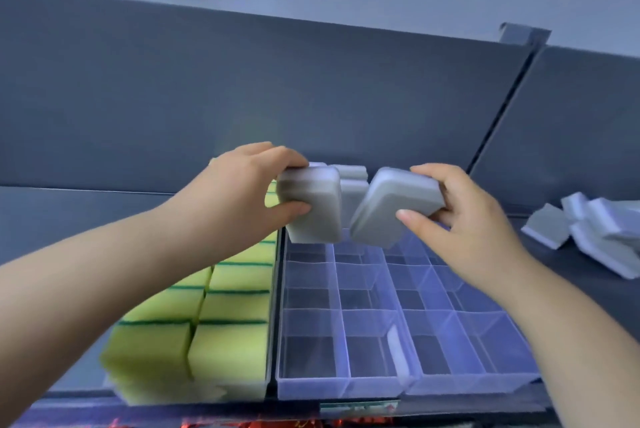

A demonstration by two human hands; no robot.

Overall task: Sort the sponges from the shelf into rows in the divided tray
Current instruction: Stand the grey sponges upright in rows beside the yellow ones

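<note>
My left hand [242, 188] grips a grey rounded sponge [313, 209] held upright above the far left corner of the clear divided tray [349, 388]. My right hand [464, 220] grips a second grey sponge [388, 209], tilted, just to the right of the first. The two sponges nearly touch. Behind them, more grey sponges [351, 178] stand at the tray's far end. The tray's nearer compartments hold nothing. Everything sits on a dark grey shelf [69, 213].
Rows of yellow sponges with green scouring edges [214, 317] fill the space left of the tray. A loose heap of grey and white sponges [595, 230] lies on the shelf at the right. A dark back panel [277, 98] rises behind.
</note>
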